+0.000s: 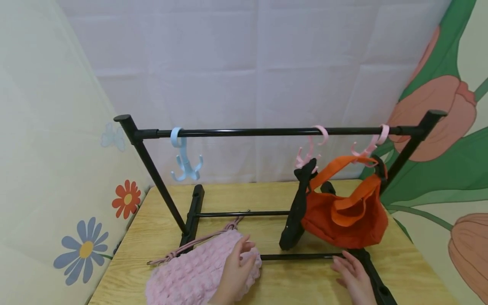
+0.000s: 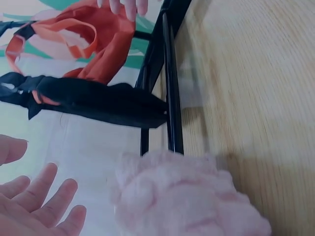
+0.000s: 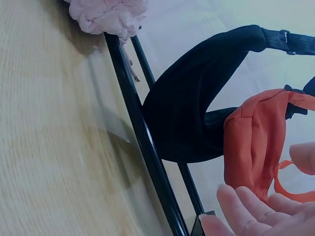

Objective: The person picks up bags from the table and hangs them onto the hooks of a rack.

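Observation:
A pink puffy knitted bag (image 1: 198, 271) with a thin cord strap lies on the table at the front left. My left hand (image 1: 238, 269) is over its right end, fingers loosely bent around nothing; the left wrist view shows this hand (image 2: 42, 201) apart from the bag. From the middle pink hook (image 1: 305, 159) hangs a black bag (image 1: 295, 214), seen edge-on. An orange fabric bag (image 1: 345, 222) hangs by its strap at the right pink hook (image 1: 367, 148). Below it, my right hand (image 1: 352, 275) holds nothing, its fingers relaxed near the rack's lower front bar.
A black rack (image 1: 244, 132) stands on the wooden table (image 1: 305, 284), with two low crossbars and feet at both ends. A light blue hook (image 1: 186, 159) with several prongs hangs at the bar's left. A white cloth backdrop (image 1: 236, 63) is behind.

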A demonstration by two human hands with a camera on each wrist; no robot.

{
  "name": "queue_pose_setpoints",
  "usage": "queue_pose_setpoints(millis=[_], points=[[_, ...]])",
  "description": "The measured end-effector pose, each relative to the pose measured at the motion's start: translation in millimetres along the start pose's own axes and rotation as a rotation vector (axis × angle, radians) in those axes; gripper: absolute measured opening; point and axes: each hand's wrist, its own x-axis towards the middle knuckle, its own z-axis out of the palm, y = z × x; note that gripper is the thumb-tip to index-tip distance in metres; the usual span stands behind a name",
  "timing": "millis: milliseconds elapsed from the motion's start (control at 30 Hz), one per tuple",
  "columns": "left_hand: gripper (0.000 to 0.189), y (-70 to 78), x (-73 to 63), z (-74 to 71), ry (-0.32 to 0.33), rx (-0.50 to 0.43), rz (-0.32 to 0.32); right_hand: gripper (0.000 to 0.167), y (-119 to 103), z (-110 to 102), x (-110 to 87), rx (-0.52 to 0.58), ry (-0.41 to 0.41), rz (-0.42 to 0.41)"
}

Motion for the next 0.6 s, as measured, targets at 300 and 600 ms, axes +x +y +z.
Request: queue_pose_setpoints(millis=[300, 600], points=[[0.048, -4.9, -3.9, -26.3, 0.098, 0.04, -0.033, 0.079, -3.7, 4.7, -1.4, -0.031, -0.015, -0.037], [0.046, -3.9, -4.0, -51.6, 0.186, 0.093, -0.081, 0.059, -6.6, 13.1, -5.9, -0.08, -0.072, -0.074]])
